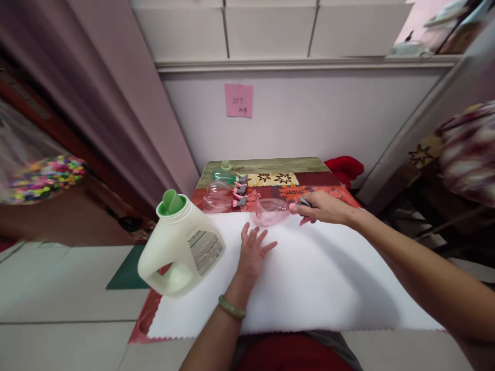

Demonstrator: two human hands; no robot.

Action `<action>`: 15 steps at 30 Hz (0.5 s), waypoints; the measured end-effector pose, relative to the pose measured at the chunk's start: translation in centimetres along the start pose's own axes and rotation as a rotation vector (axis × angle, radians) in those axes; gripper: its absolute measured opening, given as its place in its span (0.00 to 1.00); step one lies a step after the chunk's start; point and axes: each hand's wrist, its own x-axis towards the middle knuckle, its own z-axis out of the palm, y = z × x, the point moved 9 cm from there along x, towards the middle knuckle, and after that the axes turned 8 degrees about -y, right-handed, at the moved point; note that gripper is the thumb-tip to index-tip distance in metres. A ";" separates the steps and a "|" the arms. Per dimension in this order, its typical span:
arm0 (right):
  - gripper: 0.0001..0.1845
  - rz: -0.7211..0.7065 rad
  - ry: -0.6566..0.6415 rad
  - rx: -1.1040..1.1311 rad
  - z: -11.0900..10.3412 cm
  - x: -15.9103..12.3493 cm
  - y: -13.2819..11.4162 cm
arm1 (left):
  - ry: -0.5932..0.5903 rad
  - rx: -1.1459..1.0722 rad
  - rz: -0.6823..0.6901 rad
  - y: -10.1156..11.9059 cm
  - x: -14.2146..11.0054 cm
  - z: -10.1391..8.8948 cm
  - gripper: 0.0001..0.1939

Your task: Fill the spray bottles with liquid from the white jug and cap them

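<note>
My right hand (319, 207) grips the grey-and-pink trigger head of a clear pink spray bottle (270, 211). The bottle lies on its side, its body pointing left over the white cloth's far edge; I cannot tell whether it touches the cloth. Just in front of the bottle, my left hand (253, 252) is open, fingers spread and nothing in them. Beyond, a clear green spray bottle (222, 178) and clear pink spray bottles (217, 198) lie side by side, their grey-and-pink heads to the right. A pale detergent jug (174, 252) with a green spout (170, 202) stands left of my left hand.
A white cloth (301, 288) with a zigzag edge covers the near part of the patterned table (270, 166). A pink note (238, 101) is stuck to the wall behind. Left hangs a bag of colourful bits (48, 178); a red item (344, 170) is behind right.
</note>
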 end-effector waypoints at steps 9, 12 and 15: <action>0.21 -0.026 -0.024 0.293 -1.0 -0.1 -0.3 | -0.191 -0.460 -0.232 -3.7 1.1 1.7 0.31; 0.20 -0.161 0.341 0.784 -0.8 -0.3 2.8 | -0.142 -0.499 -0.208 -3.7 1.4 0.5 0.26; 0.21 -0.147 0.649 1.013 3.0 -0.7 7.0 | -0.121 -0.516 -0.197 -3.4 1.6 0.2 0.27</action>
